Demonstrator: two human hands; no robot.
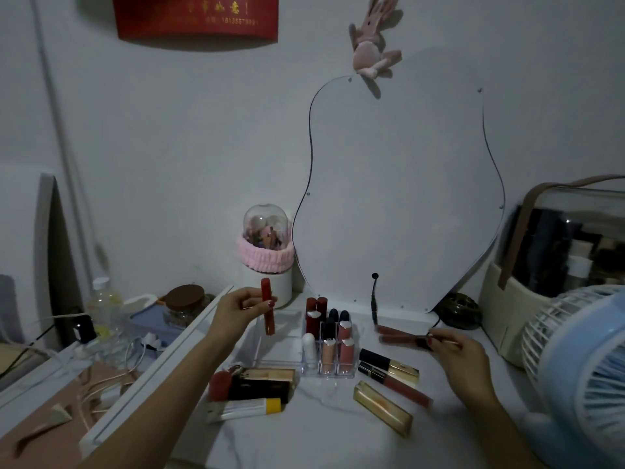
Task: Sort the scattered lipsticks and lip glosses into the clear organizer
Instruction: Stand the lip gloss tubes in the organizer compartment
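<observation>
The left hand point(241, 311) grips a red lip gloss point(267, 306) upright left of the organizer point(324, 346), best lowered straight into an empty slot, while the right hand point(455, 350) pinches another tube point(402, 336).

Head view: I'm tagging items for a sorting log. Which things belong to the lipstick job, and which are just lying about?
Part of the job:
- clear organizer
- red tube held by the left hand
- brown lip gloss pinched by the right hand
- gold lipstick case
- yellow-capped tube

Just lying about:
- blue fan
- mirror
- plush rabbit
- water bottle
</observation>
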